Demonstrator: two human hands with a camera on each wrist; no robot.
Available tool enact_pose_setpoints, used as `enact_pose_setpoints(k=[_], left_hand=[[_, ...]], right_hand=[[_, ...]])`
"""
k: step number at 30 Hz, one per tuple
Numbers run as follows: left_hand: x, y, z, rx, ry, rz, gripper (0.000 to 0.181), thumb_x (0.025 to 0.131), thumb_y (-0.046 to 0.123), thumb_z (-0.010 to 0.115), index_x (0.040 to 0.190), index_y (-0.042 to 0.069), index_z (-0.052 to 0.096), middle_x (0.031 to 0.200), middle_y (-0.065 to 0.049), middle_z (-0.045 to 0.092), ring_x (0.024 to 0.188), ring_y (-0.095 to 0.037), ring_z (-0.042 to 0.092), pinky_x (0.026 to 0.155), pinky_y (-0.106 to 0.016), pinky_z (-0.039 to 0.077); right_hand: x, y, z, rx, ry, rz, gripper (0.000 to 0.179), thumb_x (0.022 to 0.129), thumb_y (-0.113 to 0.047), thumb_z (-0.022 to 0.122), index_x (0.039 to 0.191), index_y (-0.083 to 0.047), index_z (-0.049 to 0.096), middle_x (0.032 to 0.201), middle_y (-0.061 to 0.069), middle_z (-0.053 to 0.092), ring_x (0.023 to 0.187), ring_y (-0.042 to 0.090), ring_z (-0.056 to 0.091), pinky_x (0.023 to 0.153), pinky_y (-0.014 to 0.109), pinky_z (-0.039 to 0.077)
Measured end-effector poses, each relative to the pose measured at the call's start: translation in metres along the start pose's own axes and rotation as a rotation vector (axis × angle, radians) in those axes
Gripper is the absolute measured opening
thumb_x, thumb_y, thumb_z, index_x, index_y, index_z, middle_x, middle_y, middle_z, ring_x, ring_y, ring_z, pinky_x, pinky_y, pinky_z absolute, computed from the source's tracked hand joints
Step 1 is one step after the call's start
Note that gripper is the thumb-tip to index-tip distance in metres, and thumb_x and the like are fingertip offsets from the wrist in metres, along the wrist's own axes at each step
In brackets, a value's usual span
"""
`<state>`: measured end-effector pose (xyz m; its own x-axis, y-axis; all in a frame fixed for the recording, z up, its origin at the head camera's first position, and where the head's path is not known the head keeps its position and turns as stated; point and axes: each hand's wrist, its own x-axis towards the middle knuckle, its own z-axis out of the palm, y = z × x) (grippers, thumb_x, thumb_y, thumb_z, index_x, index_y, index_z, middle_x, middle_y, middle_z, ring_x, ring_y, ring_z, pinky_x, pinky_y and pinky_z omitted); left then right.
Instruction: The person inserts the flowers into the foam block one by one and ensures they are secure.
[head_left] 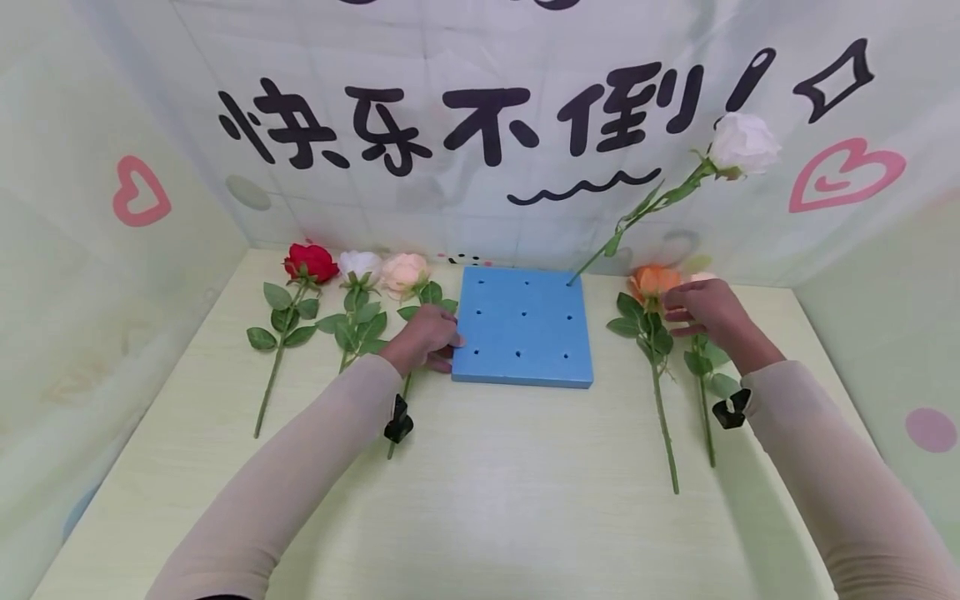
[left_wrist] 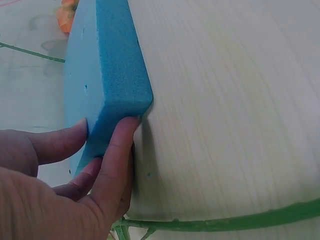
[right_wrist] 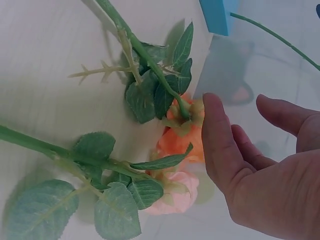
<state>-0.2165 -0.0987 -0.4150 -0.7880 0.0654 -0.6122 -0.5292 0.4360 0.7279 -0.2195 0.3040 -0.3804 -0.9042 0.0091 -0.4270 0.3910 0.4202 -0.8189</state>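
Observation:
A blue foam block (head_left: 523, 329) with rows of small holes lies on the table. My left hand (head_left: 426, 340) grips its left edge; in the left wrist view the thumb (left_wrist: 70, 142) is on the holed face and the fingers (left_wrist: 117, 150) are against the side. A white rose (head_left: 744, 146) leans up to the right, its stem in the block's back right hole. My right hand (head_left: 708, 312) hovers over the orange rose (head_left: 655, 285), fingers extended and holding nothing. Beside it lies a pale pink rose (right_wrist: 172, 192), its bloom mostly hidden by the hand in the head view.
On the left lie a red rose (head_left: 310, 262), another white rose (head_left: 360, 265) and a peach rose (head_left: 405, 272), the peach one's stem passing under my left arm. A printed cloth (head_left: 465, 217) hangs behind the table (head_left: 480, 492) and along both sides.

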Motion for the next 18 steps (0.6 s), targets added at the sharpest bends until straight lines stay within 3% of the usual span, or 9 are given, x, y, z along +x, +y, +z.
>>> enact_pose_setpoints(k=[5, 12, 18], left_hand=[[0.001, 0.0, 0.0, -0.003, 0.005, -0.001, 0.054, 0.093, 0.001, 0.061, 0.144, 0.006, 0.043, 0.103, -0.019, 0.06, 0.087, -0.028, 0.063, 0.066, -0.038, 0.062], [0.001, -0.001, 0.0, 0.006, 0.007, 0.008, 0.056, 0.093, 0.001, 0.061, 0.145, 0.006, 0.042, 0.104, -0.019, 0.061, 0.086, -0.028, 0.063, 0.065, -0.038, 0.062], [0.002, -0.001, 0.0, 0.001, 0.009, 0.008, 0.056, 0.092, 0.001, 0.061, 0.145, 0.005, 0.043, 0.103, -0.019, 0.061, 0.085, -0.027, 0.063, 0.064, -0.038, 0.062]], right_hand=[[0.001, 0.006, 0.002, -0.011, -0.02, 0.0, 0.048, 0.096, -0.018, 0.057, 0.133, 0.01, 0.045, 0.092, -0.002, 0.065, 0.088, 0.016, 0.067, 0.088, 0.044, 0.057], [0.004, 0.012, 0.008, -0.034, -0.039, 0.035, 0.048, 0.096, -0.019, 0.056, 0.133, 0.011, 0.046, 0.102, 0.005, 0.061, 0.087, 0.017, 0.066, 0.087, 0.043, 0.058], [0.005, 0.015, 0.012, -0.029, -0.06, 0.055, 0.039, 0.095, -0.015, 0.057, 0.125, 0.01, 0.05, 0.088, 0.001, 0.063, 0.079, 0.015, 0.066, 0.082, 0.043, 0.059]])
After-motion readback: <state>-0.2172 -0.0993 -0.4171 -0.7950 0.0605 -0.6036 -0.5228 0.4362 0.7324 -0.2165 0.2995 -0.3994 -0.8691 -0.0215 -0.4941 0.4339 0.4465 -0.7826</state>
